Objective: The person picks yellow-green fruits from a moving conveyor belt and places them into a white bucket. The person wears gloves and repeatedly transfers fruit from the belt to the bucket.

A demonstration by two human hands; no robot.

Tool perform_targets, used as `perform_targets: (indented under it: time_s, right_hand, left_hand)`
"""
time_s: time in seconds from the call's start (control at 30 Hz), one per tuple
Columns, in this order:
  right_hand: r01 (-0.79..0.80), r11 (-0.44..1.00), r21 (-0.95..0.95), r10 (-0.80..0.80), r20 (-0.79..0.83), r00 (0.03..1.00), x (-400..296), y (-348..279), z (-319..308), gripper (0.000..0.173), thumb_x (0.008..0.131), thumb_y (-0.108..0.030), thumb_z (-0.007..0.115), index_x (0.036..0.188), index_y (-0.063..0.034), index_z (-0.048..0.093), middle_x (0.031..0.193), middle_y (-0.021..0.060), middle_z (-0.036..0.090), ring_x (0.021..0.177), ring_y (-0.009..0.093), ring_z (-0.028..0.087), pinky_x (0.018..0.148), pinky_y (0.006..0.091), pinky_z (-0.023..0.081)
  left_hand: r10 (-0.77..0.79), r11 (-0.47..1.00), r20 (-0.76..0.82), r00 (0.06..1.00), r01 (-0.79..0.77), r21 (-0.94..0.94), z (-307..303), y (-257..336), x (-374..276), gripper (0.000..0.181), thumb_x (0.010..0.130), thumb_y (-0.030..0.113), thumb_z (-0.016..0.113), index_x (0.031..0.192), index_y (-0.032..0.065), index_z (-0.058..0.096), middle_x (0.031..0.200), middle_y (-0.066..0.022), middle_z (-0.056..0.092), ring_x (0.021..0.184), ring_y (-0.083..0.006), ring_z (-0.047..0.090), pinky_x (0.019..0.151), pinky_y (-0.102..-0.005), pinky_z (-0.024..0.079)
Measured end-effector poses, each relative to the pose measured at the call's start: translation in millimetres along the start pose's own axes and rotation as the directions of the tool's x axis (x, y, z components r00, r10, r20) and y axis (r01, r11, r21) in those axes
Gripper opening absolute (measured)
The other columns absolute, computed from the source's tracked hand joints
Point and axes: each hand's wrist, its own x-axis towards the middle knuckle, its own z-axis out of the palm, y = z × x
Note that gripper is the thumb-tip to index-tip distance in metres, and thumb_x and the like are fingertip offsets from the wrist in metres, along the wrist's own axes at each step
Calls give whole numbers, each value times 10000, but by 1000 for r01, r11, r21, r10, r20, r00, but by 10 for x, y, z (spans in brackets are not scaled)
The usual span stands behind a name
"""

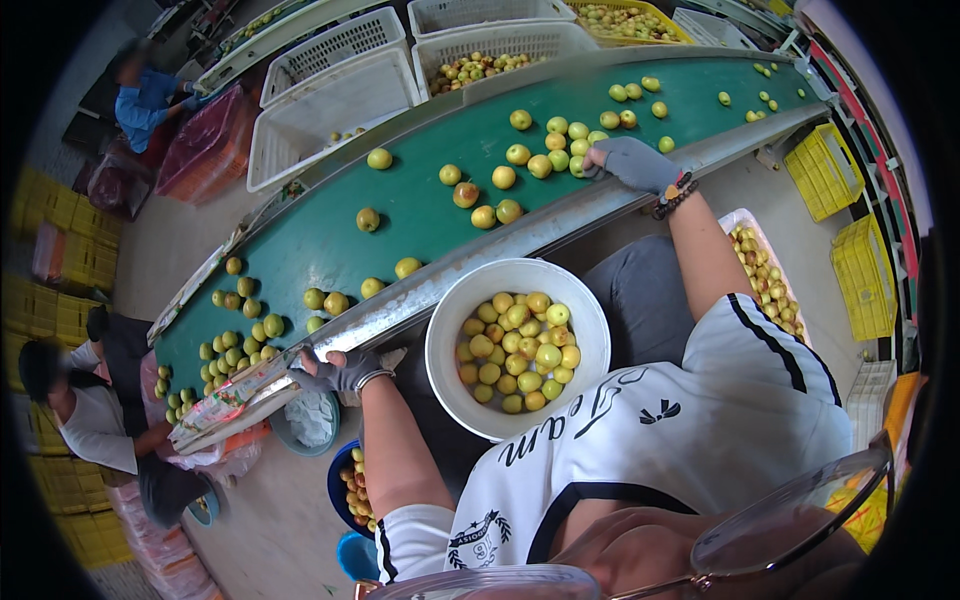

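A green conveyor belt with a metal edge runs across in front of me, with many round yellow-green fruits scattered on it. My right hand, in a grey fingerless glove, reaches over the edge; its fingertips touch or nearly touch a fruit beside a cluster. Whether they grip it is not clear. My left hand, gloved alike, rests on the belt's metal edge with its fingers apart and nothing held. A white bucket sits at my lap between the hands, partly filled with yellow-green fruits.
White crates stand beyond the belt, one with fruit. A blue bucket and a pink-lined container of fruit flank me. Yellow crates stand at right. One person sits at left; another works at upper left.
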Motion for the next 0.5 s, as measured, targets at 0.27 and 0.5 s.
perform_targets:
  time_s: [0.27, 0.5]
  right_hand:
    - [-154, 850, 504, 162, 29, 986, -66, 278, -213, 324, 973, -286, 455, 955, -10, 623, 904, 60, 651, 811, 127, 619, 746, 264, 489]
    - [-166, 812, 560, 232, -48, 971, 52, 235, -393, 362, 968, -358, 463, 882, -43, 618, 805, 43, 663, 702, 115, 629, 686, 245, 501]
  left_hand:
    - [136, 981, 16, 991, -137, 140, -22, -1, -45, 525, 866, 212, 427, 1333, -30, 420, 1393, -206, 381, 1236, -309, 428, 1047, -408, 344]
    - [111, 988, 16, 994, -112, 106, -8, 21, -43, 518, 869, 201, 432, 1332, -30, 421, 1403, -207, 366, 1236, -313, 429, 1046, -403, 345]
